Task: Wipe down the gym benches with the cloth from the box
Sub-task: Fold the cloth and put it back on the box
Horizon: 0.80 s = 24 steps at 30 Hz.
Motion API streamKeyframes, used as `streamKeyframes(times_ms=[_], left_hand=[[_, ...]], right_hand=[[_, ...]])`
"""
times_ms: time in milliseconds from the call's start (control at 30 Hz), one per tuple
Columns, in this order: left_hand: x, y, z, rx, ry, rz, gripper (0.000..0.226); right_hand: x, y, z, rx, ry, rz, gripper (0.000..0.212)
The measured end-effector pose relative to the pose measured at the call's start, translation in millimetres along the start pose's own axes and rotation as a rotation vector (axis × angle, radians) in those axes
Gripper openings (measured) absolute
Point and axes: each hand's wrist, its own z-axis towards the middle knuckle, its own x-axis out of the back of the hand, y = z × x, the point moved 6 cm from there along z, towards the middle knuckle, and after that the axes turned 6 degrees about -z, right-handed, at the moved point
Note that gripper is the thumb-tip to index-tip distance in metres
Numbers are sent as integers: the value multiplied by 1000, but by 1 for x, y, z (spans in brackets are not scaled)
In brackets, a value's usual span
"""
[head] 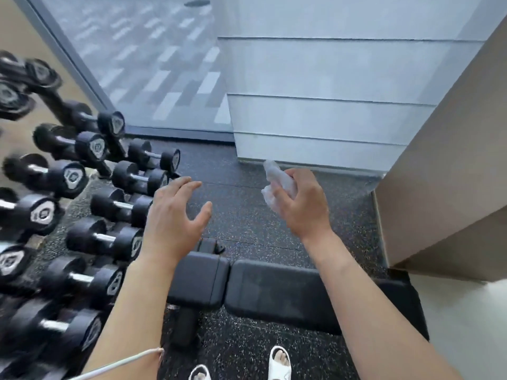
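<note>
A black padded gym bench (274, 292) lies across the speckled floor below my arms, its short seat pad (197, 278) on the left and the long pad on the right. My right hand (304, 207) is raised above the bench and grips a crumpled white cloth (277, 185), which sticks out past my fingers. My left hand (175, 215) hovers over the seat end with its fingers spread and holds nothing. Neither hand touches the bench.
A rack of black dumbbells (82, 193) fills the left side, close to the bench's seat end. A glass wall (164, 64) stands ahead, and a beige wall corner (439, 201) juts in at the right. My feet in white slippers (279, 363) stand before the bench.
</note>
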Motion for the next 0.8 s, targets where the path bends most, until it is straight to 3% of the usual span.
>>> streamKeyframes(times_ms=[200,433,800], left_hand=[[45,-11,-44,79,104,26,55],[99,-44,-115,173,188,69,47],[183,-88,-262,257,354,51,47]], right_hand=[[-20,-51,-14,145,-72,52,24],[-45,-109,-53,248,-144,89,21],[-68,-220,-171,408,-272,133,18]])
